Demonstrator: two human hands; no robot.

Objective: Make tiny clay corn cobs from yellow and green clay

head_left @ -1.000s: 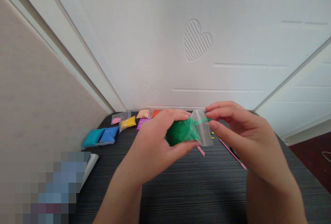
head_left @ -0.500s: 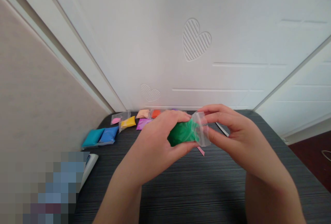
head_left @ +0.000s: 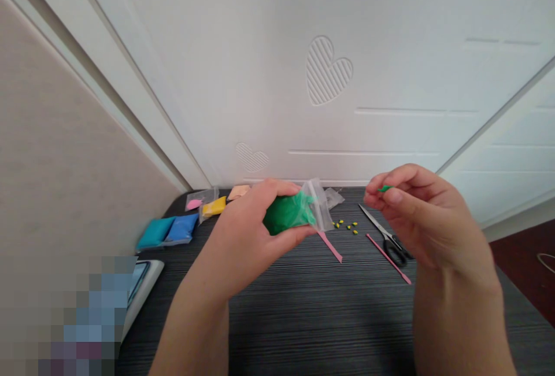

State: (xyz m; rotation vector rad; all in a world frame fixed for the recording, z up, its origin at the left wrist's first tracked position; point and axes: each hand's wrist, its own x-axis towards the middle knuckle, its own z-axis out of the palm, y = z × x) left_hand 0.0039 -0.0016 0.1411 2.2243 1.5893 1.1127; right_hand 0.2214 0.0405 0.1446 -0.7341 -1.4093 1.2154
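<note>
Away from the bag goes the right hand, and now it is well apart, with a small green bit. The green bag and the left hand have slid a little the other way.

The green bag is up over the table, in the left hand. It is clear, with green stuff inside, and its zip end points to the right hand. The left grip is part closed around the bag, thumb low and fingers on top. The right grip is pinched almost shut on the green bit (it is so tiny that only a bit of it peeks out).

Just past the zip end is a clear bag. Near it are some tiny yellow and green bits. A pink strip sticks out below the green bag. The scissors lie near the right hand, next to a thin pink stick.

Farther off, past the left hand, are a peach pack, a yellow pack, a bag with pink in it, a blue pack and a teal pack.
</note>
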